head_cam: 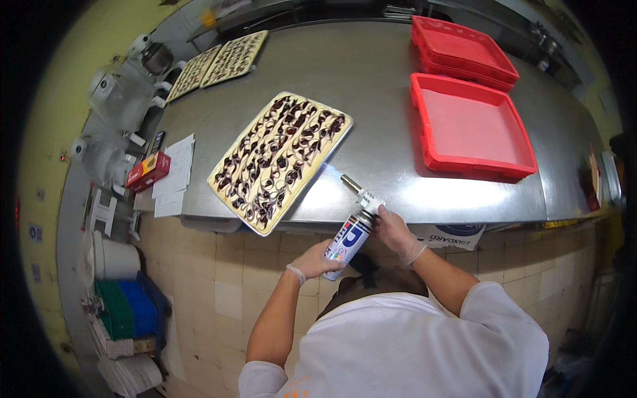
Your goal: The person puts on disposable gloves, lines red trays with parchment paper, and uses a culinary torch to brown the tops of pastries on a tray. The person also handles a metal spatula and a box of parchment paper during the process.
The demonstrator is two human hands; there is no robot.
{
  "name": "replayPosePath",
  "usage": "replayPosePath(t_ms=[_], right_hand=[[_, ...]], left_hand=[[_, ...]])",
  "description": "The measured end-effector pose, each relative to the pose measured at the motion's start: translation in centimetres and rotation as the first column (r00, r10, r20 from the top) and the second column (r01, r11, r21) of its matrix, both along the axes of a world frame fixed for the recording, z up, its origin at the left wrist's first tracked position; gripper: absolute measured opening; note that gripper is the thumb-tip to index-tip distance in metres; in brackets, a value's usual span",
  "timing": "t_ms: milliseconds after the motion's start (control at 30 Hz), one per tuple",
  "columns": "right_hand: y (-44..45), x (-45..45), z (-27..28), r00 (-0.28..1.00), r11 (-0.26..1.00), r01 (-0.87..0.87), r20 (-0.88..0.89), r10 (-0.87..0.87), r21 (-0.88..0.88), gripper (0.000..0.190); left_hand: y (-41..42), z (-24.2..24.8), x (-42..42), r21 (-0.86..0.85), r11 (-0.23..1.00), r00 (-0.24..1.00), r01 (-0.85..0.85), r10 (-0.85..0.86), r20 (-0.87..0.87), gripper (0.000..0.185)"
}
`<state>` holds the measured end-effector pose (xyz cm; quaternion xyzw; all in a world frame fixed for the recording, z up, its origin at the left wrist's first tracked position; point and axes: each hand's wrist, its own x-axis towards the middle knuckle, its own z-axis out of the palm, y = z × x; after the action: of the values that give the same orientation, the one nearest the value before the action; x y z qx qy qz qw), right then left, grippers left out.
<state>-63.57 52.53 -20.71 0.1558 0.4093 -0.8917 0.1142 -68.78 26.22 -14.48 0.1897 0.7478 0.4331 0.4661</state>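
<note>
Both gloved hands hold a butane torch, a gas canister (347, 245) with a white burner head and metal nozzle (351, 183). My left hand (316, 259) grips the canister near its base. My right hand (393, 230) is closed around the burner head at the top. From the nozzle a pale bluish flame (329, 170) points at the right edge of a sheet pan (303, 194). A cream-coloured layer with dark fruit-like blobs and swirls (278, 154) fills that pan. One corner of the pan juts past the table's front edge.
Two similar topped pans (234, 58) lie at the back left of the steel table (338, 59). Red trays (473, 127) stand at the right, one group behind. Papers (174, 166) and a red box (148, 171) lie at the left edge, near stand mixers (102, 159).
</note>
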Motion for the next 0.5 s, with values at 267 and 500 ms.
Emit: replayPosePath(t_ms=[267, 500], right_hand=[[4.2, -2.5, 2.3, 0.958, 0.947, 0.285, 0.035, -0.283, -0.146, 0.059], [6.6, -1.3, 1.9, 0.956, 0.961, 0.274, -0.124, -0.266, 0.049, 0.073]], left_hand=[[6.9, 2.3, -4.7, -0.07, 0.994, 0.996, 0.078, -0.082, -0.047, 0.061], [9.2, 3.7, -2.8, -0.017, 0.998, 0.991, 0.054, -0.055, -0.12, 0.062]])
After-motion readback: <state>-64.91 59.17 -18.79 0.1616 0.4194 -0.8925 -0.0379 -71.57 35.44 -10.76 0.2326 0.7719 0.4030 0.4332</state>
